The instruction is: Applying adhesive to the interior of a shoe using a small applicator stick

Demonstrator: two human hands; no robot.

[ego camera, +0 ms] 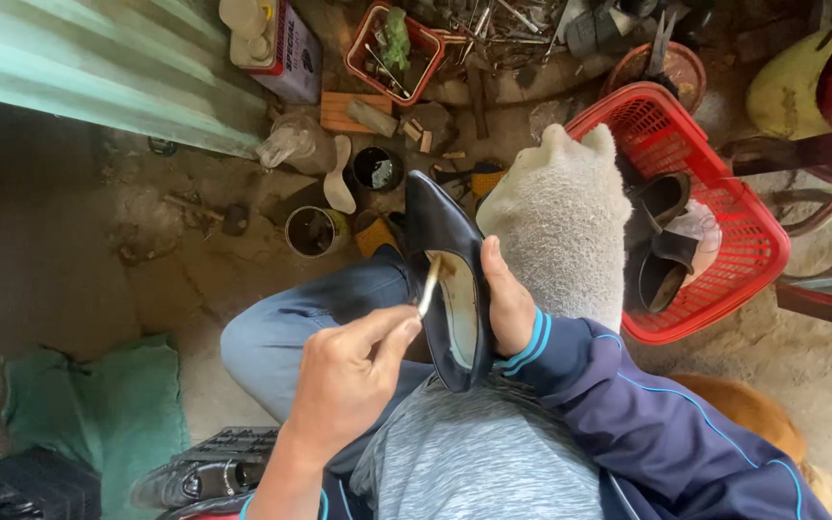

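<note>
The black shoe (450, 279) lies sole-down across the person's lap, its pointed toe aimed away, so that the pale insole faces up where it can be reached. Going from the left: a green cloth (98, 404) lies crumpled on the dirt floor, and one dark sandal (195, 479) sits beside it near the bottom edge. The left hand (349, 380) is pinched closed around a thin brush (429, 286), thumb against fingers, with the tip touching the insole; the slanted grip seems meant for spreading something along the inside. Beyond it stand two open tins (315, 231) on the ground, close enough to dip into. The right hand (510, 303) is wrapped around the shoe's side, thumb on the rim, steadying it against the knee. A grey sock (560, 226) covers the raised foot just behind. At the right, one red basket (724, 221) holds at least two more dark shoes (662, 241).
</note>
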